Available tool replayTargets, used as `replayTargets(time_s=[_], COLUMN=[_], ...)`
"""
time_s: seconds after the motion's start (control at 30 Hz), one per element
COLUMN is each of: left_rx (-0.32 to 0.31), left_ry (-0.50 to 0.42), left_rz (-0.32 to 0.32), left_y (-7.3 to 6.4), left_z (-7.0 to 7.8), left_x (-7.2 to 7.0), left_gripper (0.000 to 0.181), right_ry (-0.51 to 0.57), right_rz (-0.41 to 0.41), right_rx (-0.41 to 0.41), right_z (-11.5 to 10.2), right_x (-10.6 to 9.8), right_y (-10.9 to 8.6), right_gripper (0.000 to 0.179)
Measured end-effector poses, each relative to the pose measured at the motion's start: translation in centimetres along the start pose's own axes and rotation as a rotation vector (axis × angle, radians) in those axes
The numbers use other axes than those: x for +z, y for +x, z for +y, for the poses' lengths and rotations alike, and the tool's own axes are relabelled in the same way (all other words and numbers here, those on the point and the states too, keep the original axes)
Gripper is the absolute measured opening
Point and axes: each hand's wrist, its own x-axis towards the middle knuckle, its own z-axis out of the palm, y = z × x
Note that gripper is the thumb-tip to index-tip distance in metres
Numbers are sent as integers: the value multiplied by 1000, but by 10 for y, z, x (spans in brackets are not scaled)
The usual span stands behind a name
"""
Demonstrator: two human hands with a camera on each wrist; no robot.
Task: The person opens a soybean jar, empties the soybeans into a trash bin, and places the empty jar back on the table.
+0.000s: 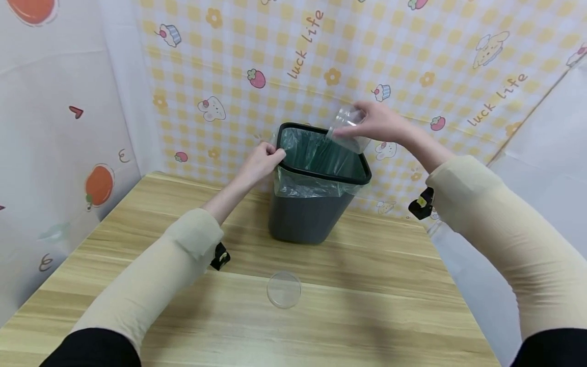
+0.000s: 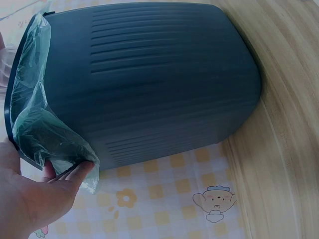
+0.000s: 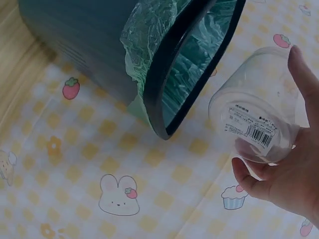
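A dark grey trash bin [image 1: 300, 216] with a black rim stands on the wooden table, lined with a thin green plastic bag [image 2: 36, 74] folded over its rim. My left hand [image 1: 261, 163] grips the rim and bag at the left corner; in the left wrist view its fingertips [image 2: 82, 172] lie against the bag's loose edge. Above the bin's right side, my right hand [image 1: 378, 122] holds a clear plastic jar [image 3: 249, 89] sideways, its mouth toward the bin opening. A label with a barcode [image 3: 251, 129] is stuck on the jar's base.
A clear round lid [image 1: 284, 289] lies flat on the wooden table [image 1: 220, 316], in front of the bin. Right behind the bin hangs a yellow checked curtain [image 1: 229, 102] with cartoon prints. White sheets [image 1: 59, 127] hang at the left and right.
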Motion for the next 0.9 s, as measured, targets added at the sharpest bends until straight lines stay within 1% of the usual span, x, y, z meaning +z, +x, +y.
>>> replayTargets(time_s=[0.1, 0.17, 0.23, 0.3, 0.43, 0.57, 0.63, 0.73, 0.8, 0.9], left_rx=[0, -4, -7, -11, -13, -20, -25, -35, -43, -51], left_ry=[5, 3, -5, -12, -9, 4, 0, -3, 2, 27], left_rz=[-1, -5, -10, -13, -17, -19, -18, -20, -21, -20], left_y=[0, 0, 0, 0, -1, 0, -1, 0, 1, 2], left_z=[1, 2, 2, 2, 2, 2, 2, 2, 2, 3], left_x=[1, 1, 1, 1, 0, 0, 0, 0, 0, 1], left_gripper=[41, 42, 42, 41, 42, 44, 44, 44, 45, 46], right_ry=[69, 105, 124, 138, 175, 201, 244, 340, 397, 456], right_rz=[17, 38, 79, 122, 206, 271, 285, 300, 314, 328], right_rx=[23, 37, 35, 34, 38, 58, 66, 63, 55, 40], right_z=[4, 7, 10, 12, 15, 19, 20, 23, 25, 29], right_x=[-2, -3, -2, 0, 7, 16, 20, 27, 31, 38], right_y=[-8, -14, -21, -28, -42, -57, -64, -75, -82, -92], right_gripper=[81, 76, 65, 59, 54, 54, 55, 57, 55, 51])
